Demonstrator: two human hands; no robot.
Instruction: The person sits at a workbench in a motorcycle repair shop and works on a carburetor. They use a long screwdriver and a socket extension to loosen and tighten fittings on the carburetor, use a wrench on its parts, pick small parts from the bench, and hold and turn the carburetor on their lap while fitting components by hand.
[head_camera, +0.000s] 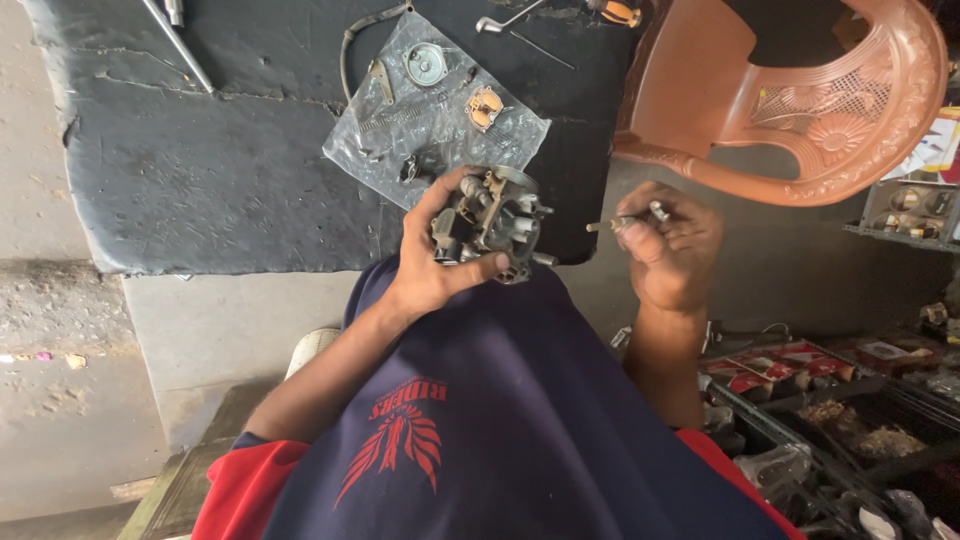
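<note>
We grip the heavy, rigid metal carburettor (490, 222) by its body in our left hand (432, 262), while our right hand (672, 245) fingers pinch a small, easily dropped pin (612, 224).

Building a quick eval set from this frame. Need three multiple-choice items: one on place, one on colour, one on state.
1. Where does the clear plastic sheet with small parts lie?
A. on the dark mat
B. on the chair seat
C. in the person's lap

2. What colour is the plastic chair?
A. blue
B. reddish-brown
C. white

3. How is the metal carburetor-like part held?
A. lying loose on the mat
B. gripped in the left hand
C. pinched between both hands

Answers:
1. A: the sheet rests flat on the dark mat, beyond the hands.
2. B: the chair at the upper right is reddish-brown all over.
3. B: the left hand wraps around the part, while the right hand stays apart from it, holding a small thin metal piece.
</note>
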